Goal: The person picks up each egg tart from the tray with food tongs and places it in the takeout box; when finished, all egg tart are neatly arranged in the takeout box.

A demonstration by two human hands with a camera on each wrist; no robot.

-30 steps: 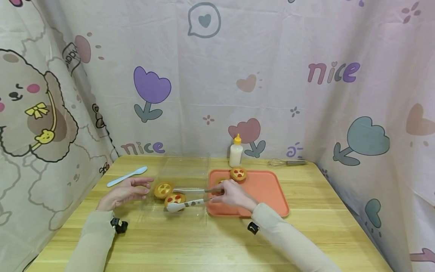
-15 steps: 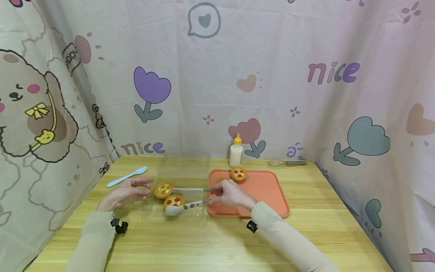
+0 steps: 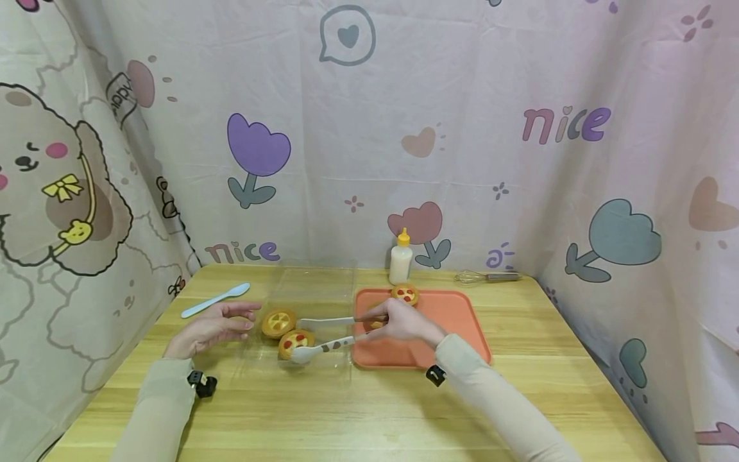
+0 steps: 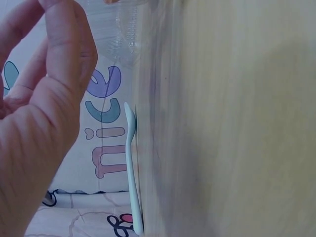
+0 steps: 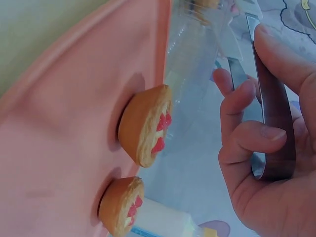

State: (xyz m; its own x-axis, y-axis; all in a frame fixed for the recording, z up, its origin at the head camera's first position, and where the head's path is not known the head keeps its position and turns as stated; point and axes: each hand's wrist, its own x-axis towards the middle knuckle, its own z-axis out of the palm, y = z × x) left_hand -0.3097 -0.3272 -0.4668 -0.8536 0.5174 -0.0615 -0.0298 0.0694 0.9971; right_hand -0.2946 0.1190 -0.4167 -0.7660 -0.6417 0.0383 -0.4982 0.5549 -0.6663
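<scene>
The left hand [image 3: 213, 327], fingers relaxed, holds nothing; the right hand [image 3: 401, 321] grips the tongs [image 3: 328, 347] by their metal end. Inside the clear box [image 3: 329, 366], the red-topped tart [image 3: 292, 340] and yellow tart [image 3: 279, 323] beyond look light, perhaps crushable: squeeze gently at the sides.

left arm [image 3: 154, 404] was extended forward | left hand [image 3: 212, 327]: fingers [image 3: 239, 308] were relaxed, slightly bent, pointing inward | right arm [image 3: 502, 401] slanted in from lower right | right hand [image 3: 404, 322] gripped, fingers curled, thumb [image 5: 279, 52] opposite

Right hand [image 3: 403, 322] | tongs [image 3: 324, 348] | both shifted slightly rightward
</scene>
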